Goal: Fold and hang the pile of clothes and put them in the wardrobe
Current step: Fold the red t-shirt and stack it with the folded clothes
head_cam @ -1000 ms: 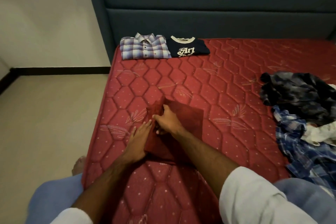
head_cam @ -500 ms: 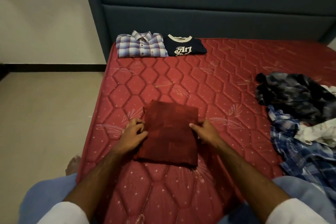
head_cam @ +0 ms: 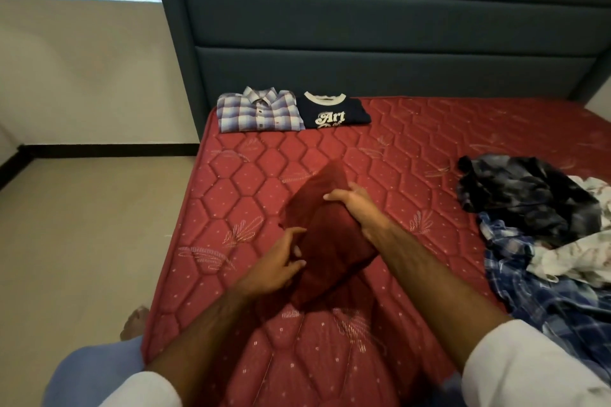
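Lifted off the mattress (head_cam: 413, 149) since the earlier frame, the folded maroon garment (head_cam: 325, 228) now tilts with its far corner raised. Left hand (head_cam: 276, 266) grips the near-left edge, fingers curled onto the soft, matte cloth. Right hand (head_cam: 355, 205) clasps the right edge, thumb over the top face. The red mattress carries hexagonal quilting with stitched leaf motifs. At its head lie a folded plaid shirt (head_cam: 259, 111) and a navy printed T-shirt (head_cam: 332, 112), touching. A crumpled pile of clothes (head_cam: 542, 228) lies to the right.
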Demonstrator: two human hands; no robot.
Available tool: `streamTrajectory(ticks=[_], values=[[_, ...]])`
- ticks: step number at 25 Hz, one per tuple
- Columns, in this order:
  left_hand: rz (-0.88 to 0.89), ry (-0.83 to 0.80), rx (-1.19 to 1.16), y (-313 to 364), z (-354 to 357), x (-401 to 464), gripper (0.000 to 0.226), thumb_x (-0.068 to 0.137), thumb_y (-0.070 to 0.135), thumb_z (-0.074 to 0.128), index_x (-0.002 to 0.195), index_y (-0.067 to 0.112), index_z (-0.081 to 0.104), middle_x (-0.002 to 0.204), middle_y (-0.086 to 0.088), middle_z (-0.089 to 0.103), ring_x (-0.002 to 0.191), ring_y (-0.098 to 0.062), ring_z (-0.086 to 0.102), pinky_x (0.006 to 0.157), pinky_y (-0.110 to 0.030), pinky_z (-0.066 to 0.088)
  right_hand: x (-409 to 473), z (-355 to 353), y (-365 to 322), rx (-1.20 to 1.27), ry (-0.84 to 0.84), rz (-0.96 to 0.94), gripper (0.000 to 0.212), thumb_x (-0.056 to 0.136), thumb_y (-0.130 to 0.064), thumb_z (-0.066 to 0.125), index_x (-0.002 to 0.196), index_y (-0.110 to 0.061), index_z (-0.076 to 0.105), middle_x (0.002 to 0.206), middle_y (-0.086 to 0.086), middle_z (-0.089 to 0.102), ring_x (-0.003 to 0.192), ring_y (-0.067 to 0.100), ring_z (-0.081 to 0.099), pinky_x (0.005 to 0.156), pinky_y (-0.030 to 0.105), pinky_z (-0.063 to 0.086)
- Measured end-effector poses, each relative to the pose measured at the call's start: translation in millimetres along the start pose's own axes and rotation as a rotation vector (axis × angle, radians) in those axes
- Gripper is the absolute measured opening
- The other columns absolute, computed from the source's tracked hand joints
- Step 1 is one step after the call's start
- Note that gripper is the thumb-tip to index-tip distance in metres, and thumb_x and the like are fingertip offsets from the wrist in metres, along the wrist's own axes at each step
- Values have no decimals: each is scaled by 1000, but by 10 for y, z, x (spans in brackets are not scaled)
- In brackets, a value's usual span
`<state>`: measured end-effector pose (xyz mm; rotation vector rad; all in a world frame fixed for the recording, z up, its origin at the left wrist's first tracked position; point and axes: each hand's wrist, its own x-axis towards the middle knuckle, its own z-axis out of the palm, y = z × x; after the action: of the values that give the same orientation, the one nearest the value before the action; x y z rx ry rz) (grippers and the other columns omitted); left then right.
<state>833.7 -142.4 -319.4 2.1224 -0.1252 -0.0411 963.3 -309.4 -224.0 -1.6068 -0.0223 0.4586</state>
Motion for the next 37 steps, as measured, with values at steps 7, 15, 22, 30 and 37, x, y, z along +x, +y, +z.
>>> streamTrajectory(ticks=[7, 15, 22, 30, 37], values=[[-402, -1, -1246, 452, -186, 378, 91, 91, 78, 16, 134, 6, 53, 128, -31, 63, 105, -46, 68, 72, -57, 59, -284, 45, -839, -1218, -369, -538, 47, 84, -28, 73, 125, -18, 53, 115, 7, 69, 100, 28, 65, 78, 33, 47], [-703, -14, -983, -281, -354, -532, 53, 99, 50, 52, 129, 8, 67, 129, -16, 67, 108, -27, 71, 89, -39, 60, -1470, 400, 1147, -1486, -690, -658, 58, 93, -36, 59, 143, -17, 35, 124, 11, 58, 104, 36, 64, 73, 44, 48], [-668, 105, -546, -186, -227, -373, 42, 84, 36, 79, 111, 4, 70, 98, -15, 77, 81, -27, 74, 76, -36, 59, -1174, -495, 1123, -961, 31, -189, 34, 93, -34, 64, 121, -20, 52, 112, -2, 59, 105, 20, 61, 85, 32, 46], [-684, 169, -725, -77, -84, -359, 27, 89, 19, 75, 112, 7, 69, 91, -11, 78, 73, -21, 73, 63, -29, 59, -1121, -517, 1121, -96, 114, 467, 14, 93, -23, 72, 92, -13, 62, 86, 5, 66, 69, 14, 58, 56, 22, 46], [-635, 263, -872, 85, -73, -104, 23, 88, 7, 71, 111, 6, 68, 85, -9, 77, 69, -20, 73, 60, -29, 60, -834, -412, 913, 304, 57, 424, 16, 82, -7, 74, 98, -5, 73, 86, 13, 76, 75, 26, 72, 82, 40, 59]])
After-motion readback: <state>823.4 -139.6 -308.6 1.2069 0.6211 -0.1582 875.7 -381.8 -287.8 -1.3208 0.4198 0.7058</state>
